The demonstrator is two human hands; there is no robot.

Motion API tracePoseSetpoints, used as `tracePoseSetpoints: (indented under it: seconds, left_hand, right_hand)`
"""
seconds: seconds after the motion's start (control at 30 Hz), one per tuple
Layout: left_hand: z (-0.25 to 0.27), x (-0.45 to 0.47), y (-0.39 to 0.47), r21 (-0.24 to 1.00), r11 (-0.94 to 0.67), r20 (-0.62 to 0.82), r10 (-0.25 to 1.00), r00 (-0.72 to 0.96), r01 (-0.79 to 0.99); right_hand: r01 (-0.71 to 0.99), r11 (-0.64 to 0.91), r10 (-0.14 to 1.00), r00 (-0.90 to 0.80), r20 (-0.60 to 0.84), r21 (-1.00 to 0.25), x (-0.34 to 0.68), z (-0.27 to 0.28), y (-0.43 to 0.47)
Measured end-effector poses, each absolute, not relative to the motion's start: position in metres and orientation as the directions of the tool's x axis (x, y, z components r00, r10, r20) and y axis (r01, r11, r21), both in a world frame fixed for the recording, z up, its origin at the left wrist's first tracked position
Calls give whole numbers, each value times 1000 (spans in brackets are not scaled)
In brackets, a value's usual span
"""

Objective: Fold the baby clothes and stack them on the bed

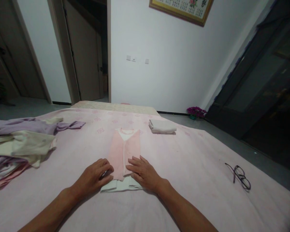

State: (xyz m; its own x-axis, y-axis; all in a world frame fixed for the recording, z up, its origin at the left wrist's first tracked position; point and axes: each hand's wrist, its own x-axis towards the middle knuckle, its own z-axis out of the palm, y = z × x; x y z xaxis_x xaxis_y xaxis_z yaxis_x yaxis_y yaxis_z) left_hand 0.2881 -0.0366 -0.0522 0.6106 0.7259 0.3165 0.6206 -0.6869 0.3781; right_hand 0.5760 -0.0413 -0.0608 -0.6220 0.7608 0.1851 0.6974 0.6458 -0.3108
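Note:
A small pink jacket (131,148) with a white neck panel and pale front edging lies flat on the pink bedspread, its neckline away from me. Under its near end a folded white piece of cloth (122,186) shows. My left hand (96,174) rests at the jacket's lower left edge, fingers bent, with a gap between thumb and forefinger. Spread over the lower right part of the jacket is my right hand (143,172), palm down with fingers apart. It hides part of the jacket's right side and the white cloth.
A heap of lilac, cream and pink clothes (21,138) lies at the left. Beyond the jacket, to the right, sits a folded white cloth stack (162,126). Black-framed glasses (241,176) lie near the bed's right edge. Purple flowers (196,111) stand on the floor by the wall.

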Motion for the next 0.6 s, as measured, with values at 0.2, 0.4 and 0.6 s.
tracePoseSetpoints:
  seconds: [0.2,0.4,0.6]
  left_hand:
    - [-61,286,-32,375,-698,339,716,611,610]
    - [-61,287,-32,400,-681,338,732,592,614]
    - [-58,289,-34,360,-694,376,720,584,624]
  right_hand:
    - [618,710,703,-591,396,-339,574,-70,-37]
    - [579,744,664,-587,463,-334,574,-69,-38]
    - [563,752,658,-627,416,-342,573,-63,-41]
